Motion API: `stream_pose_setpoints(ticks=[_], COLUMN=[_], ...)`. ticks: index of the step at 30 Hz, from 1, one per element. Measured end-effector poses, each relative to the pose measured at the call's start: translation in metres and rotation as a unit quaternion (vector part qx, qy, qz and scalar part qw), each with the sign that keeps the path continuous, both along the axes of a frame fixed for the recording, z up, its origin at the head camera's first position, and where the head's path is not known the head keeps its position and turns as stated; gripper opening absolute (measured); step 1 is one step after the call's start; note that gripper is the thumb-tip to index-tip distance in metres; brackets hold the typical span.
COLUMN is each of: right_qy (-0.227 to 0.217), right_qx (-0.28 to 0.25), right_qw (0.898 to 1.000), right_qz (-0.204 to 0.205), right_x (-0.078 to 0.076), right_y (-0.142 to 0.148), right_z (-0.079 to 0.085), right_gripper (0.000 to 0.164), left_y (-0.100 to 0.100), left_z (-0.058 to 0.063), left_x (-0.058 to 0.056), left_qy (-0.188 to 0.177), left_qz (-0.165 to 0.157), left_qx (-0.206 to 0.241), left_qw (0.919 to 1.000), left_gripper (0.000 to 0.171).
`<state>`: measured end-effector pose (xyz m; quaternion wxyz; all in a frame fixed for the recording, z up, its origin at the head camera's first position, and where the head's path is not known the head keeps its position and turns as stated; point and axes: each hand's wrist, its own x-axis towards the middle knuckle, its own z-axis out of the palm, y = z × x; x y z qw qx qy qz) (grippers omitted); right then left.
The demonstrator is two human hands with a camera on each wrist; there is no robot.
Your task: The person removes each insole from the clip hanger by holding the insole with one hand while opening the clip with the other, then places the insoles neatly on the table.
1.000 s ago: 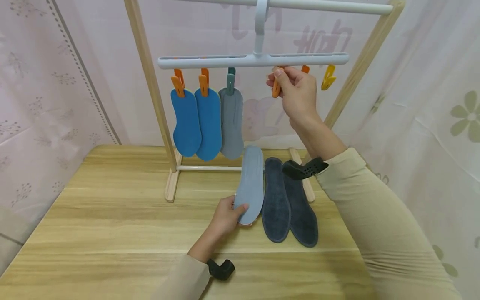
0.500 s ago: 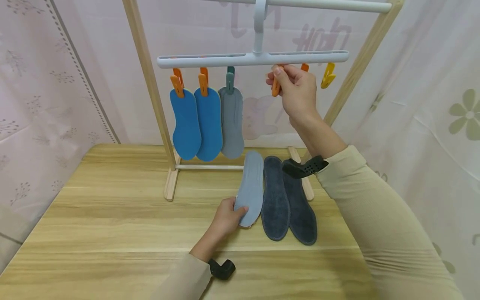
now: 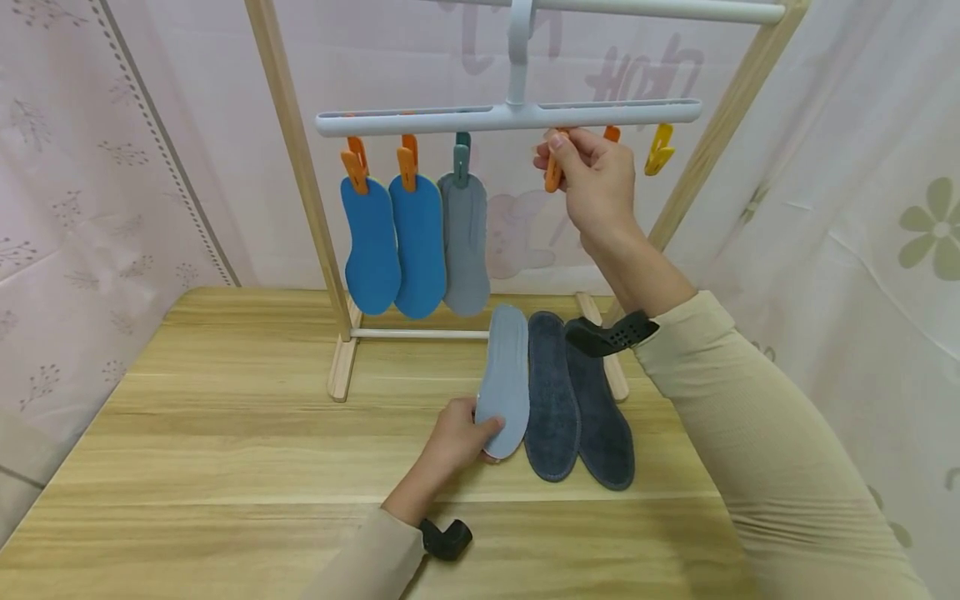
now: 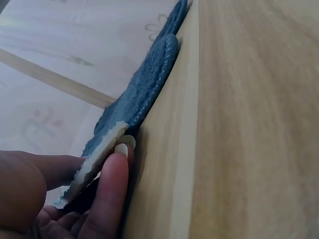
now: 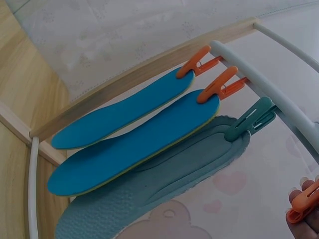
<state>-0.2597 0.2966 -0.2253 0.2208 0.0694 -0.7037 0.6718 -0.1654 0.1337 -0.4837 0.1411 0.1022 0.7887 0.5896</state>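
A light grey insole (image 3: 504, 379) is pinched near its lower end by my left hand (image 3: 452, 437), thumb on top. It stands close beside two dark grey insoles (image 3: 553, 398) lying on the table. In the left wrist view the pale edge of the held insole (image 4: 94, 162) shows between thumb and fingers. Up at the white hanger (image 3: 420, 123), my right hand (image 3: 600, 179) pinches an orange clothespin (image 3: 553, 171) that hangs from it. Two blue insoles (image 3: 371, 246) and one grey insole (image 3: 465, 246) hang from clothespins on the hanger's left half.
Right of my right hand hang another orange clothespin (image 3: 612, 134) and a yellow clothespin (image 3: 659, 150). A wooden rack (image 3: 296, 142) carries the hanger and stands on the wooden table (image 3: 225, 442). A patterned curtain (image 3: 840, 167) hangs behind.
The light grey insole in my left hand has come down and slightly right, its top end lower than before. My right hand stays on the orange clothespin.
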Motion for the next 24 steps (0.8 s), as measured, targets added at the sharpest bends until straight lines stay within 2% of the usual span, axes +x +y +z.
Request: stream_pose_setpoints(ticks=[2, 4, 6, 8, 11, 14, 18, 22, 24], right_qy=[-0.001, -0.002, -0.001, 0.003, 0.007, 0.006, 0.004, 0.004, 0.002], right_qx=[0.002, 0.005, 0.005, 0.005, 0.001, -0.004, -0.009, -0.008, -0.007], right_qw=[1.0, 1.0, 1.0, 1.0, 1.0, 1.0, 1.0, 1.0, 1.0], right_qz=[0.0, -0.001, -0.001, 0.0, 0.002, 0.003, 0.004, 0.006, 0.006], right_x=[0.0, 0.0, 0.0, 0.0, 0.001, 0.001, 0.001, 0.001, 0.001], right_y=[0.0, 0.0, 0.0, 0.0, 0.0, 0.0, 0.0, 0.0, 0.0], right_z=[0.0, 0.0, 0.0, -0.001, -0.001, -0.001, -0.001, -0.001, -0.001], right_gripper=[0.031, 0.032, 0.032, 0.032, 0.031, 0.031, 0.032, 0.032, 0.033], left_y=[0.0, 0.001, 0.001, 0.002, 0.003, 0.004, 0.006, 0.008, 0.009], left_z=[0.001, 0.002, 0.004, 0.009, 0.016, 0.02, 0.021, 0.018, 0.017], left_x=[0.001, 0.003, 0.005, 0.007, 0.01, 0.012, 0.014, 0.015, 0.015], left_qy=[-0.012, -0.01, 0.011, 0.043, 0.098, 0.133, 0.163, 0.193, 0.201], left_qz=[-0.005, 0.001, 0.014, 0.032, 0.063, 0.087, 0.099, 0.094, 0.091], left_qx=[0.01, -0.002, -0.04, -0.096, -0.182, -0.241, -0.293, -0.332, -0.346], left_qw=[0.9999, 0.9999, 0.999, 0.9939, 0.9763, 0.9574, 0.937, 0.9185, 0.9119], left_gripper=[0.021, 0.023, 0.029, 0.036, 0.042, 0.043, 0.044, 0.04, 0.039])
